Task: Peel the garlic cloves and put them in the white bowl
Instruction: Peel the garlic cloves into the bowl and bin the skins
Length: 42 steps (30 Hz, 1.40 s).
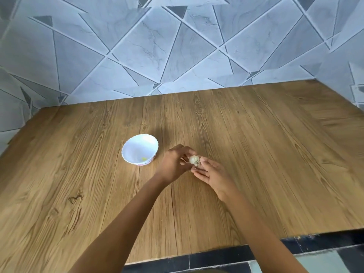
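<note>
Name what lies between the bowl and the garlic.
Head view: beside the bowl a bare strip of table, then the left hand, whose fingers hold the garlic.

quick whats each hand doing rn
Left hand: grips the small white garlic bulb.
Right hand: pinches the same bulb, thumb against fingers.

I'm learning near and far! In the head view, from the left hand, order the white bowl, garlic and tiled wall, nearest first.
1. garlic, pinched in the left hand.
2. white bowl, just to its left.
3. tiled wall, far back.
</note>
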Available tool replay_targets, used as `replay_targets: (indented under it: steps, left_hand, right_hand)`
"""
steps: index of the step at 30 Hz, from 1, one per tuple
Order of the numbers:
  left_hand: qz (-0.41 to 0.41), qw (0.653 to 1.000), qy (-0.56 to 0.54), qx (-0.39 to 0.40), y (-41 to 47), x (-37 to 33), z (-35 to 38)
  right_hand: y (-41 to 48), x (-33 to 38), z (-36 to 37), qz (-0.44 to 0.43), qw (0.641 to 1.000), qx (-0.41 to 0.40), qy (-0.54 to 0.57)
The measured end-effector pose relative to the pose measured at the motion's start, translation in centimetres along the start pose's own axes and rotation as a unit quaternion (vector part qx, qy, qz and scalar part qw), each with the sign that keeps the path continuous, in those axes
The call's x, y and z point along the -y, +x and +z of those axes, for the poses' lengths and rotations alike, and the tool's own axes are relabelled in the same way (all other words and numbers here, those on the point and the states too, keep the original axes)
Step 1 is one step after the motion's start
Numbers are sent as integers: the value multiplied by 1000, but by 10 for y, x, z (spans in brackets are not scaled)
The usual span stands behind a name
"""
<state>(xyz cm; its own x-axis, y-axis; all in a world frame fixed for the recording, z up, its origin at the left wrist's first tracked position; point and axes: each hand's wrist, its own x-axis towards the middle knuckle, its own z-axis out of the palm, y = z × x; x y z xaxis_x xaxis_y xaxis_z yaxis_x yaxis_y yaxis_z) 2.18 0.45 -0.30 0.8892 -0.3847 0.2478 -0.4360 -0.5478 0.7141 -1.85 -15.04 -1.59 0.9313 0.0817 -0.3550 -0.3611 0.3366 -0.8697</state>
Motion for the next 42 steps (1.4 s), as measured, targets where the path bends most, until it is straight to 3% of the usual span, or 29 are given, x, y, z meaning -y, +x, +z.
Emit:
replay_targets:
  steps: [3, 9, 14, 21, 30, 42]
  left_hand:
    - [3, 999, -45, 8, -2, 0, -2]
    - [-128, 970, -206, 22, -6, -6, -10]
    - [-121, 979, -164, -4, -4, -13, -7]
    - [-122, 981, -153, -10, -7, -12, -3]
    - [-256, 938, -193, -133, -13, -18, 22]
    - [-294, 927, -165, -162, -6, -20, 32]
  right_hand:
    - [3, 4, 3, 27, 996, 23, 81]
    - [5, 6, 3, 21, 988, -2, 153]
    - [5, 9, 6, 27, 982, -5, 185]
    - [4, 4, 5, -9, 994, -33, 105]
    - [9, -11, 23, -42, 988, -119, 92]
    - [16, -12, 26, -34, 984, -148, 94]
